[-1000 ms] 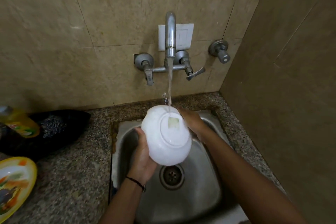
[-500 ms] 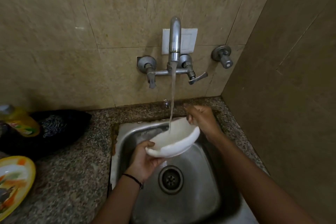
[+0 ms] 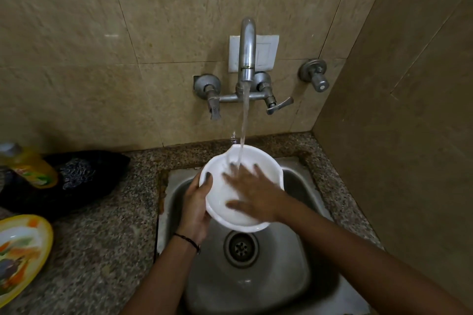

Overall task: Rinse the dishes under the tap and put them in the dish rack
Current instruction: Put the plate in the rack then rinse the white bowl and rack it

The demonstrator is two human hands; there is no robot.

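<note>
Holding a white bowl (image 3: 222, 194) over the steel sink (image 3: 302, 276), the person keeps it right under the tap (image 3: 247, 46), with its mouth turned up toward the camera. The stream of water (image 3: 244, 120) falls into the far part of the bowl.

The left hand (image 3: 195, 202) grips the bowl at its left rim. The thumb lies over the rim, and the other fingers go under the bowl, where they are hidden. The right hand (image 3: 256, 194) lies flat inside the bowl with the fingers spread and straight, and it grasps nothing. Its fingertips are blurred where the water hits them, so I cannot tell how firmly they press. This hand covers much of the inside of the bowl.

Below the bowl, the drain (image 3: 241, 248) shows in the sink bottom. The near edge of the sink is cut off by the frame.

On the granite table (image 3: 102, 250), at the left, a yellow bottle (image 3: 30, 169) leans on a black bag (image 3: 84, 176). The label of the bottle is too blurred to read. A yellow plate (image 3: 20, 250) lies nearer, partly cut off by the left edge.
</note>
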